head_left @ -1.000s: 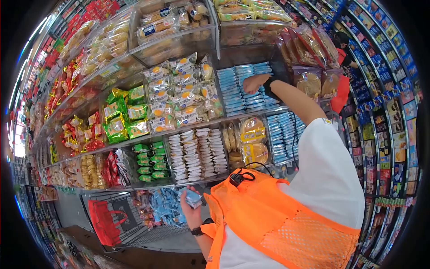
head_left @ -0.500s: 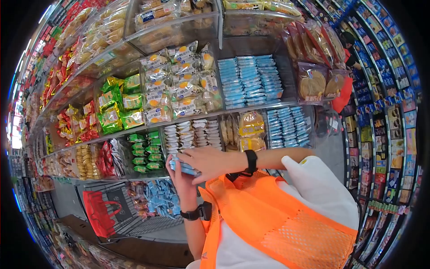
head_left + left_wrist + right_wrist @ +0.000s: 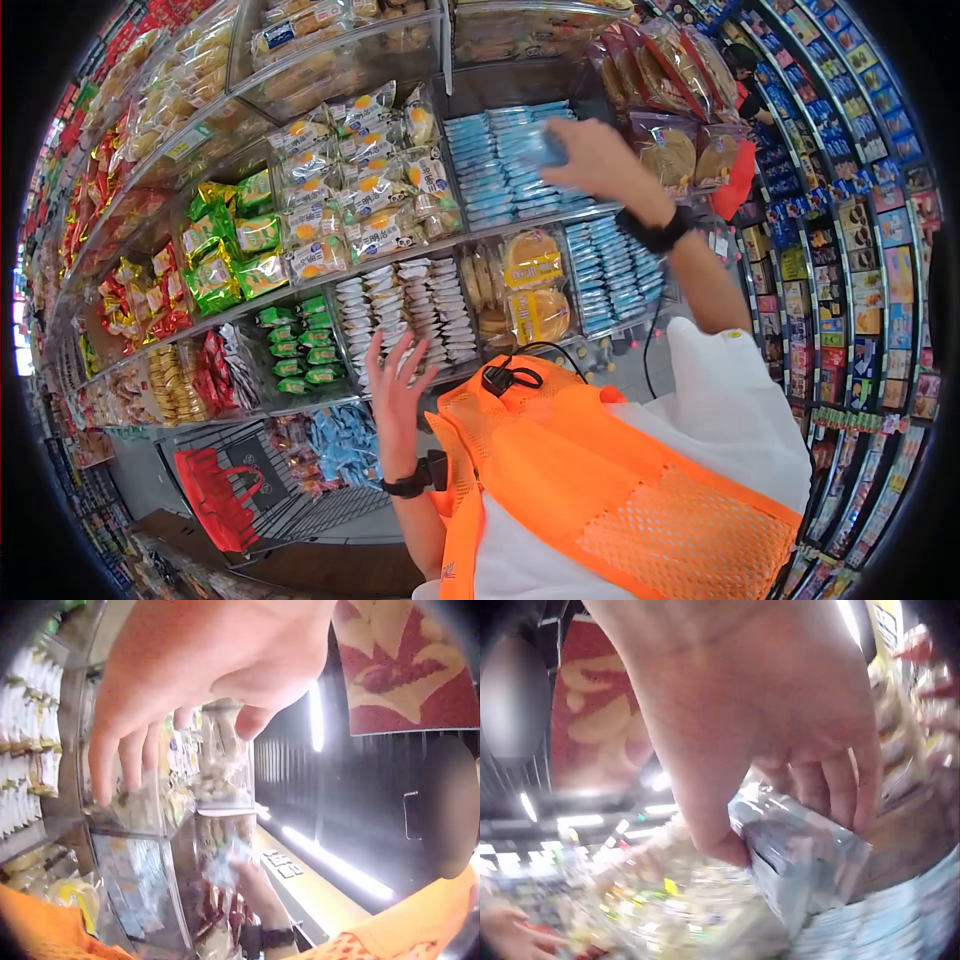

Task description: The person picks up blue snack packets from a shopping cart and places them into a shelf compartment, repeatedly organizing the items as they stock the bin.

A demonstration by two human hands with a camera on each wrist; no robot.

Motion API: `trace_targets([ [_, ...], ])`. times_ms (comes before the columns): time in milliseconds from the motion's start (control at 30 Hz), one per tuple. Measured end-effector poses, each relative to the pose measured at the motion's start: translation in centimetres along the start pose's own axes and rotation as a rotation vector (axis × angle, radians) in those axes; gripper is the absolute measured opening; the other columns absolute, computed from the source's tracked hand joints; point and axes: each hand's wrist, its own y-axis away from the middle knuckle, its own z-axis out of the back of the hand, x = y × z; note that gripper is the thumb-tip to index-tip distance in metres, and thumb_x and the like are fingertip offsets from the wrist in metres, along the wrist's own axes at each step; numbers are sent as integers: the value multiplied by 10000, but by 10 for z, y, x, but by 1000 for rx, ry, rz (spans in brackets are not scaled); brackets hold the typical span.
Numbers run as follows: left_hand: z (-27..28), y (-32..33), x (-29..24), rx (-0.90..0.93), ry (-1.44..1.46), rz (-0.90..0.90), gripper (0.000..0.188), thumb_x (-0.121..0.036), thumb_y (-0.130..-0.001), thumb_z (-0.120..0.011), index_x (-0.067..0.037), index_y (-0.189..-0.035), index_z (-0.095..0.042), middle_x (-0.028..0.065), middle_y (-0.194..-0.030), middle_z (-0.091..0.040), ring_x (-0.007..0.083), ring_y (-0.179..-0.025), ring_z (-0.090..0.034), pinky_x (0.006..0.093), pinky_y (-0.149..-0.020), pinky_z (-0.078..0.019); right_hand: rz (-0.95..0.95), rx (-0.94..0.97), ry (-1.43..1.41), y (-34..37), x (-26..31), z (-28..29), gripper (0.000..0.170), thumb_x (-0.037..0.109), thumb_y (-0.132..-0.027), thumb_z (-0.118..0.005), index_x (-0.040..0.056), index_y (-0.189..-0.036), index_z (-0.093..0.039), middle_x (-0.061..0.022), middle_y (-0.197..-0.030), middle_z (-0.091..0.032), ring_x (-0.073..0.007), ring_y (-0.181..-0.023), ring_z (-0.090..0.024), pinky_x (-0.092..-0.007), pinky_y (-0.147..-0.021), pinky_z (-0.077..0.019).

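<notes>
My right hand (image 3: 610, 168) pinches light-blue wrapped snack packets (image 3: 806, 859) between thumb and fingers. In the head view it is over the upper bin's rows of matching blue packets (image 3: 490, 180), and the held packets blur against them. My left hand (image 3: 398, 400) holds nothing; its fingers are spread in front of the lower bin of white wrapped snacks (image 3: 440, 320). In the left wrist view this hand (image 3: 217, 660) hangs from the top with fingers pointing down.
Clear dividers part neighbouring bins of sandwich cakes (image 3: 375, 180), green packs (image 3: 235, 235) and round yellow-labelled biscuits (image 3: 535, 270). Below the shelf stands a cart (image 3: 330, 510) with a red bag (image 3: 215, 495) and loose blue packets (image 3: 345, 440). A dark cable (image 3: 652, 350) hangs by the right arm.
The hands came together around a blue packet at the lower shelf, then parted. The right hand moved back up to the upper blue bin with packets; the left hand let go and spread its fingers.
</notes>
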Motion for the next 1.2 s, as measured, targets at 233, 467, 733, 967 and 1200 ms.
trace_targets([
  [233,51,12,42,-197,92,74,610,-355,-995,-569,-116,-1501,-328,188,-1490,-416,346,-1373,-446,525,-1074,-436,298,301,600,0,-126,-51,396,247,-587,-818,119,-952,-730,-106,-973,-686,-322,-962,-662,-438,-800,-539],
  [467,60,15,66,-385,258,88,516,-250,-959,-602,-103,-1420,-426,102,-1322,-502,250,-1231,-517,429,-981,-467,178,475,760,-18,-122,-101,268,153,-628,-825,70,-867,-735,-143,-1003,-693,-297,-982,-677,-442,-775,-552],
  [733,83,21,73,-514,419,63,448,-203,-959,-580,-63,-1367,-461,62,-1227,-555,214,-1131,-552,394,-916,-487,93,782,488,-49,-133,-93,479,90,-573,-888,-9,-995,-684,-181,-906,-712,-339,-886,-705,-423,-718,-569],
  [967,94,16,84,-522,507,73,422,-189,-960,-580,-69,-1351,-476,56,-1227,-556,209,-1119,-558,385,-900,-486,283,645,522,-50,-146,-105,200,115,-693,-801,-32,-772,-691,-186,-807,-709,-319,-769,-703,-430,-668,-550],
  [1200,103,20,90,-525,539,80,377,-200,-961,-584,-74,-1307,-503,51,-1222,-566,205,-1107,-559,381,-887,-480,258,846,242,-69,-154,-81,128,131,-736,-769,22,-765,-709,-115,-677,-692,-278,-654,-689,-414,-601,-510],
])
